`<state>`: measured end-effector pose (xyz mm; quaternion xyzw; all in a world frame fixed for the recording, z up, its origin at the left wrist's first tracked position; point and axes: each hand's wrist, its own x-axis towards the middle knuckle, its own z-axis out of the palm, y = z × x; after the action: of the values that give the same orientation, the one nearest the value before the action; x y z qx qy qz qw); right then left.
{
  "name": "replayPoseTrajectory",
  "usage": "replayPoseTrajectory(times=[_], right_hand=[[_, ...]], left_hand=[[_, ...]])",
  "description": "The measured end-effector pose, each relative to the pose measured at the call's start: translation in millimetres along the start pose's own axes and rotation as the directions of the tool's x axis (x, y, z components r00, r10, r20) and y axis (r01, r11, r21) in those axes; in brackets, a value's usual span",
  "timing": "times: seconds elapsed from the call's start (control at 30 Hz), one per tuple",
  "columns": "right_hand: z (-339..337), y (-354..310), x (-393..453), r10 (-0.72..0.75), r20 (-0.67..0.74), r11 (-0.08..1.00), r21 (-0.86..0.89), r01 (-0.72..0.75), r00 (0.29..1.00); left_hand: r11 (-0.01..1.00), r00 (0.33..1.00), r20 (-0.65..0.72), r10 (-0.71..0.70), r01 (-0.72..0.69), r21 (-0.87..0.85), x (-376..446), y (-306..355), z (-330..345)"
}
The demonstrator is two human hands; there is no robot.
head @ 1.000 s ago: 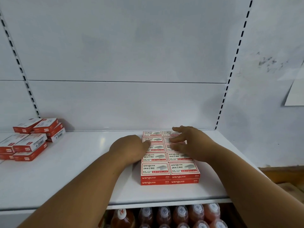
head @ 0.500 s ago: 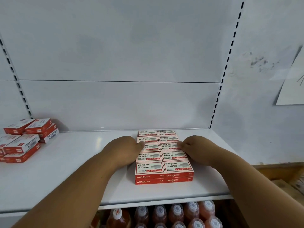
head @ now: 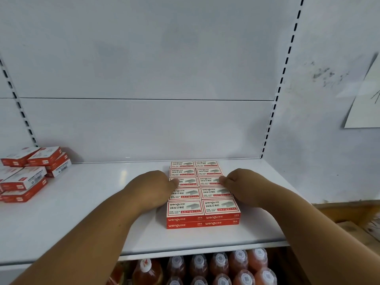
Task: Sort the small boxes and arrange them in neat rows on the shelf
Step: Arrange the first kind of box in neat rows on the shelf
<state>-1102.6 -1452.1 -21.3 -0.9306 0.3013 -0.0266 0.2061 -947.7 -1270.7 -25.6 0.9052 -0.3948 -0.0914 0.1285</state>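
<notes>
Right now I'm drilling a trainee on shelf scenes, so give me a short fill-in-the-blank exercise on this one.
1. The block of staple boxes is two columns wide and ____ layers high.
2. The left hand and right hand press on opposite ____ of the block.
3. The loose pile of boxes lies at the shelf's ____ end.
4. Under the white shelf stand rows of ____.

Missing words: two; sides; left; bottles

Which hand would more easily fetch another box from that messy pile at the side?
Probably the left hand. The loose pile lies at the shelf's left end, on its side, while the right hand sits beyond the neat block.
</notes>
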Motion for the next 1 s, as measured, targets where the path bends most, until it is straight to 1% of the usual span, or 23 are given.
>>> replayPoseTrajectory(times=[0.13,0.27,0.4,0.57,0.67,0.8,0.93,1.0], right_hand=[[-2.8,0.0,-2.9,0.010,0.002,1.000,0.006,-0.010,1.000],[1.2,-2.6,-2.5,0.024,-0.010,0.997,-0.069,-0.025,1.000],[5.8,-4.4,-3.1,0.043,-0.043,0.993,-0.111,-0.048,0.998],[2.5,-3.3,-4.9,0.057,-0.040,0.996,-0.069,-0.060,0.998],[1.7,-3.4,-6.0,0.064,-0.020,0.996,-0.067,-0.066,0.998],[4.2,-5.8,-7.3,0.064,-0.023,0.994,-0.089,-0.066,0.998],[5.6,-7.3,-10.2,0.059,-0.035,0.993,-0.103,-0.063,0.998],[3.8,-7.3,-11.9,0.068,-0.027,0.994,-0.080,-0.070,0.997]], left_hand=[[1.000,1.000,-0.008,-0.006,0.006,0.009,-2.3,-2.4,-1.0],[1.000,1.000,-0.001,0.002,-0.002,0.027,-3.1,-3.0,1.0],[0.999,1.000,-0.025,0.004,-0.003,0.052,-4.0,0.5,3.7],[1.000,1.000,-0.019,-0.001,0.001,0.003,-7.9,-2.4,0.3],[1.000,1.000,-0.005,0.005,-0.005,0.025,-10.3,-1.5,0.8],[0.998,1.000,-0.021,0.010,-0.009,0.061,-11.8,1.1,3.2],[0.998,0.999,-0.032,0.004,-0.002,0.060,-14.0,2.4,2.9],[0.999,0.999,-0.037,-0.001,0.003,0.044,-16.1,1.8,1.2]])
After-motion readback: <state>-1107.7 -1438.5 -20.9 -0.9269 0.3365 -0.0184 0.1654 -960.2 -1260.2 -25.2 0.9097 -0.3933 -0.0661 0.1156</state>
